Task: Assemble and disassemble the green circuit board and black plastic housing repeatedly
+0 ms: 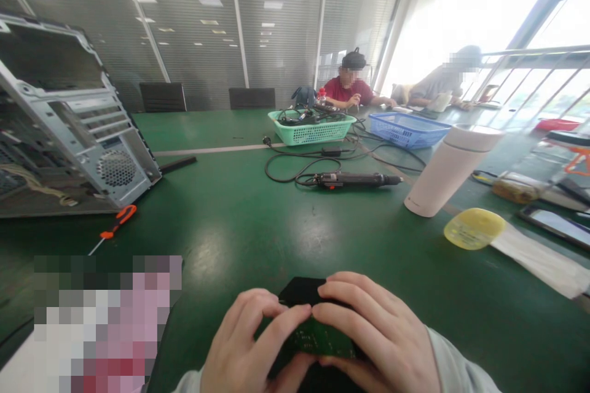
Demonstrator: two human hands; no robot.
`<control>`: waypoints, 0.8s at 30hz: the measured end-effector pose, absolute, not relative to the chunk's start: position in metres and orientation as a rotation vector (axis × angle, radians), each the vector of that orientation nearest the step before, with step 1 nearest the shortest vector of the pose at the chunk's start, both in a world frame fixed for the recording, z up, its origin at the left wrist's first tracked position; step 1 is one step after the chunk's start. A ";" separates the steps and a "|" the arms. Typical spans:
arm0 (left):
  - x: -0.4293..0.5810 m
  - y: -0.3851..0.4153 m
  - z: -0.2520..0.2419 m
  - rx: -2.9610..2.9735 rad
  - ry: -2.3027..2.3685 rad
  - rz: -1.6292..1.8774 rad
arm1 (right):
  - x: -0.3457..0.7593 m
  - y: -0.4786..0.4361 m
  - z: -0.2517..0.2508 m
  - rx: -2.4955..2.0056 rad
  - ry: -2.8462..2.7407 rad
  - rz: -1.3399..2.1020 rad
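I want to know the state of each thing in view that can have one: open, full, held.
Circuit board: held, partly covered
Left hand: curled, gripping the board
Right hand: curled, gripping the board
Computer case: open, insides exposed
Electric screwdriver: lying on its side
Orange-handled screwdriver: lying down
Green basket: heaped with cables
Blue basket: upright, contents unclear
Tumbler: standing upright
Phone: face up

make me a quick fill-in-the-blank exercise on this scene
1. The circuit board between the left hand and the right hand is coloured ____.
2. The pale tumbler stands to the ____ of the black power screwdriver.
3. The basket beside the green basket is ____.

Missing words: green; right; blue
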State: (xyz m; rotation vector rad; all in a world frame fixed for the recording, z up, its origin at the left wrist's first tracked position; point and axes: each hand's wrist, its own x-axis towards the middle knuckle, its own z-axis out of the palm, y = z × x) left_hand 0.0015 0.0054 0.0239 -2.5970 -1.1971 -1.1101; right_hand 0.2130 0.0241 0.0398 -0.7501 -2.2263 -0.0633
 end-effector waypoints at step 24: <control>-0.016 0.023 -0.025 -1.199 -2.660 -2.782 | 0.231 0.041 0.024 -1.207 -2.058 0.480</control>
